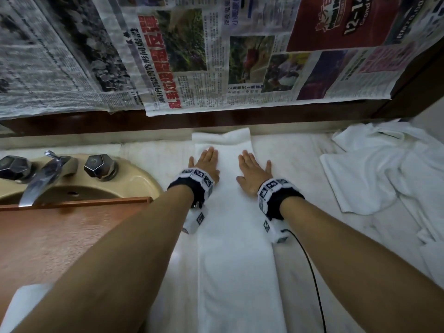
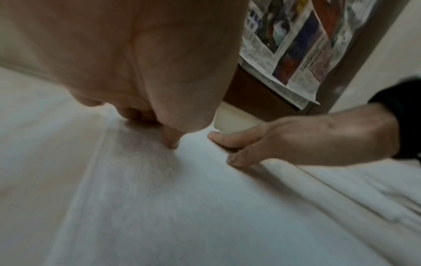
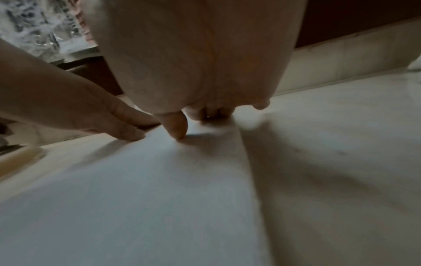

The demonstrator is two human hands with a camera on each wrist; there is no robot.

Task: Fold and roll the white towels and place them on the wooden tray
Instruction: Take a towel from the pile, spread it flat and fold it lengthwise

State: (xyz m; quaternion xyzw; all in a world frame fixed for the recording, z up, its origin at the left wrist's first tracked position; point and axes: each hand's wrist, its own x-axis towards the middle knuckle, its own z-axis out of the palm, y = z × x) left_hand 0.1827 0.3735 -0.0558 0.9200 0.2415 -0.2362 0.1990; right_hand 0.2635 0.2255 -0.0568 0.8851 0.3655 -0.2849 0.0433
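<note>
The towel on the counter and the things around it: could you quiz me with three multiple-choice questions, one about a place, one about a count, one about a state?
1. Where is the wooden tray?
A. left of the long towel, by the sink
B. on the towel pile
C. against the newspaper

2. How many tap knobs flank the spout?
A. one
B. two
C. four

3. What are the hands doing?
A. rolling the towel
B. lifting it
C. pressing flat on it

Answers: 1 A, the tray sits left of the long towel; 2 B, one knob on each side; 3 C, left hand and right hand lie with straight fingers on the flat towel.
</note>
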